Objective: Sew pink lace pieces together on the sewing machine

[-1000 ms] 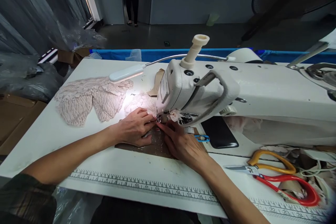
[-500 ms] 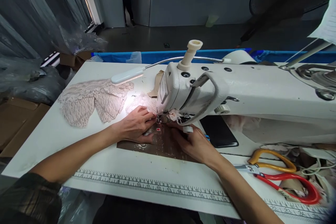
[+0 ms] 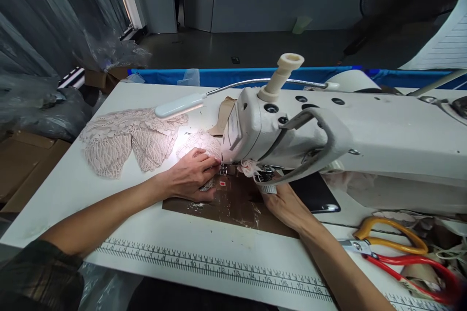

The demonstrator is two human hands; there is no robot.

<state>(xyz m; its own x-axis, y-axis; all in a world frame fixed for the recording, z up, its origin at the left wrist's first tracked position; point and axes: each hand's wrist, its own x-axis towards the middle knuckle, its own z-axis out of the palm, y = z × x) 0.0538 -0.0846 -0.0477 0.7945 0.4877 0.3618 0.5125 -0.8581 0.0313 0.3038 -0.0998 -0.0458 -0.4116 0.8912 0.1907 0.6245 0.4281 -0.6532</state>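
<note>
- Between nine and ten o'clock from the presser foot (image 3: 223,170), we see pale pink lace fabric (image 3: 133,143) folded on the white tabletop (image 3: 175,243).
- At eleven, a white lamp (image 3: 180,106) shines down.
- At nine, our left hand (image 3: 195,175) has bent fingers close together, thumb apart, touching the smaller lace piece (image 3: 200,143), which lies between ten and eleven; whether they pinch it, we cannot tell.
- At four, our right hand (image 3: 284,201) has its fingers hidden behind the sewing machine (image 3: 292,126); we cannot tell their state.
- Farther out at four, we see scissors (image 3: 401,252).
</note>
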